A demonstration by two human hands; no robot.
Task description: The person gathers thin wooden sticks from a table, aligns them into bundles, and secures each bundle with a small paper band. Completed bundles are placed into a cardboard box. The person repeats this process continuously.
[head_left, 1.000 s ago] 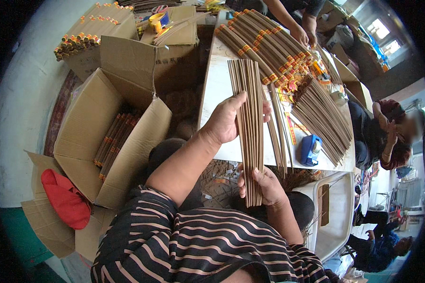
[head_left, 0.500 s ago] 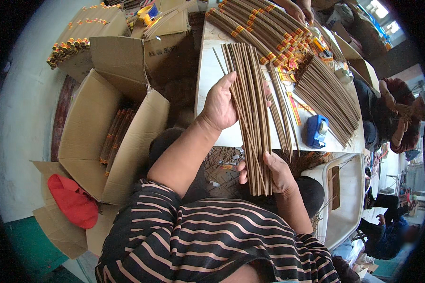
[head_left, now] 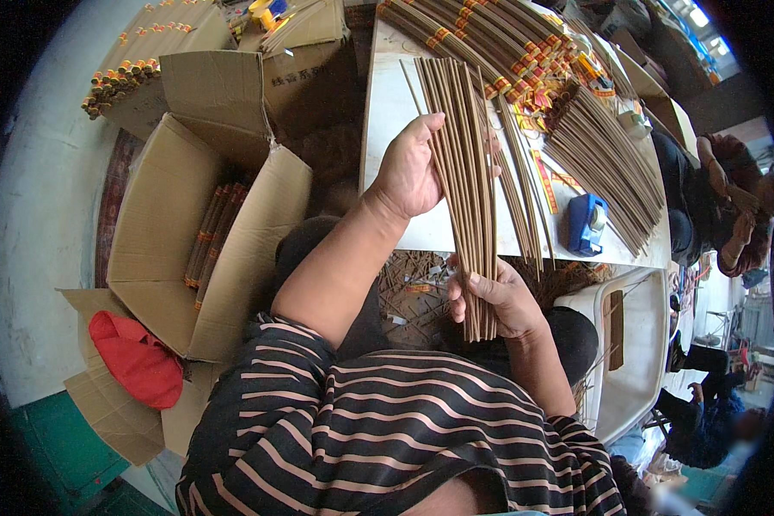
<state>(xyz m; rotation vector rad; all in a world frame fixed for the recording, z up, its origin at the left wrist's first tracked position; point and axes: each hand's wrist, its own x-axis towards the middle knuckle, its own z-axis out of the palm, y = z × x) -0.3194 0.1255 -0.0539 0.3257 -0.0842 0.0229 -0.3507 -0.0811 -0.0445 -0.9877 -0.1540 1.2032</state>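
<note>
A loose bundle of thin brown incense sticks (head_left: 466, 193) is held between my two hands, its far end over the white table (head_left: 396, 234) and its near end past the table's edge. My left hand (head_left: 407, 168) is closed round the upper part, thumb along the left side, fingertips showing on the right. Nearer me, my right hand (head_left: 513, 303) grips the lower part, its thumb across the front and its fingers behind. A few sticks stand apart from the bundle at the far end. Right of it lie several loose sticks (head_left: 525, 185) and a larger spread pile (head_left: 606, 172).
On the table are a blue tape dispenser (head_left: 586, 225), red-yellow labels (head_left: 544, 182) and stacked wrapped bundles (head_left: 482, 39). An open cardboard box (head_left: 146, 232) with wrapped bundles stands left, near a red cloth (head_left: 138, 359). A white tub (head_left: 636, 400) sits right. Other people work at the right.
My right hand's thumb has moved left across the front of the lower sticks, and their near ends look more gathered. My left hand keeps its hold. The whole view has shifted slightly.
</note>
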